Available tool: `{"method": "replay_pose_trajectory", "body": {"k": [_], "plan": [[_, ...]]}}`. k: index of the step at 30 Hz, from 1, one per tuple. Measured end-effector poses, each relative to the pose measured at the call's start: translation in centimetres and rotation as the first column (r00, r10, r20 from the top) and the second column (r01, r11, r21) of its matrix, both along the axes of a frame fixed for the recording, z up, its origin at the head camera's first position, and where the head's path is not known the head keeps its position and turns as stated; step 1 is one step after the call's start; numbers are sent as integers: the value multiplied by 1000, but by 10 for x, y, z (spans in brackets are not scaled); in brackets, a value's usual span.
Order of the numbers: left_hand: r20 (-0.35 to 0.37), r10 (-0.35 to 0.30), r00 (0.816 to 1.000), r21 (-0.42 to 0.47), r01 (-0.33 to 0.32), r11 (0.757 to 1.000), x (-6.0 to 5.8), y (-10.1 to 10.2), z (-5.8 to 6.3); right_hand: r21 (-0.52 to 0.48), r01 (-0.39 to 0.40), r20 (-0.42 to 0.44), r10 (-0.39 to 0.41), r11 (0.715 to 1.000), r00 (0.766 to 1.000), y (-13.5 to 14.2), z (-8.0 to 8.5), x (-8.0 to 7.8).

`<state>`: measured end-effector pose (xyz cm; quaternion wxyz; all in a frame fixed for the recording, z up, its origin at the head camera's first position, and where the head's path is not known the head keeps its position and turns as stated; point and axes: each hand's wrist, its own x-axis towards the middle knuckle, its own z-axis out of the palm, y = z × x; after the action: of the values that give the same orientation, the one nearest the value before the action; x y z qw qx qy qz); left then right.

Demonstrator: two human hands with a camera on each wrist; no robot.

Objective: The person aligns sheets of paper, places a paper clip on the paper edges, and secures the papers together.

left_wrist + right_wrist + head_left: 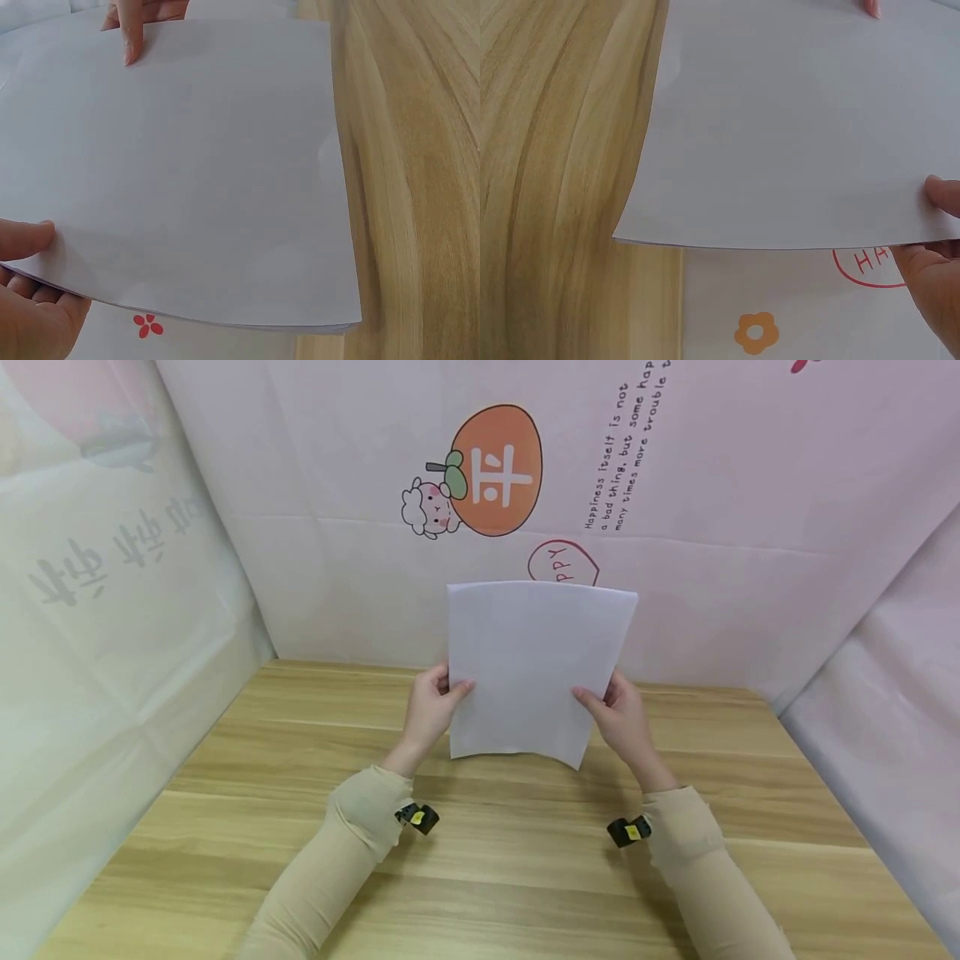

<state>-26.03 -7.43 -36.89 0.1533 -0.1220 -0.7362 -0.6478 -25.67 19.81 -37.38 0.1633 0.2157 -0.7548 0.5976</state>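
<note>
A stack of blank white paper [532, 660] is held up off the table, slightly bowed. My left hand [432, 710] pinches its left edge, thumb on the near face and fingers behind. On the opposite edge, my right hand [621, 714] grips in the same way. Thin layered edges of the paper [225, 150] show in the left wrist view, beside the left thumb [30, 238]. In the right wrist view the right thumb [943, 195] presses the sheet's face. The fingers behind the paper are partly hidden.
A wood-grain table [495, 877] lies below. Behind it hangs a pale printed cloth [337, 585] with an orange fruit drawing and lettering. More cloth [135, 635] hangs at the left side. Small black cameras [418, 817] sit at both wrists.
</note>
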Motion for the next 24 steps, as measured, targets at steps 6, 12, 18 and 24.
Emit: {"method": "replay_pose_trajectory", "body": {"k": [6,12,18,24], "plan": [[13,-19,1000,-11,19,1000,0,-2,-3,14,11,26,-11,1000,1000,0,-4,0],[30,-23,999,-41,24,999,5,-5,1,31,10,58,-12,999,998,-3,3,9],[80,-46,996,-74,52,996,1,-10,-8,105,13,93,-22,994,995,4,-7,3],[98,-51,994,-155,66,986,-4,-15,-18,156,-15,130,-5,988,992,7,-17,0]]}}
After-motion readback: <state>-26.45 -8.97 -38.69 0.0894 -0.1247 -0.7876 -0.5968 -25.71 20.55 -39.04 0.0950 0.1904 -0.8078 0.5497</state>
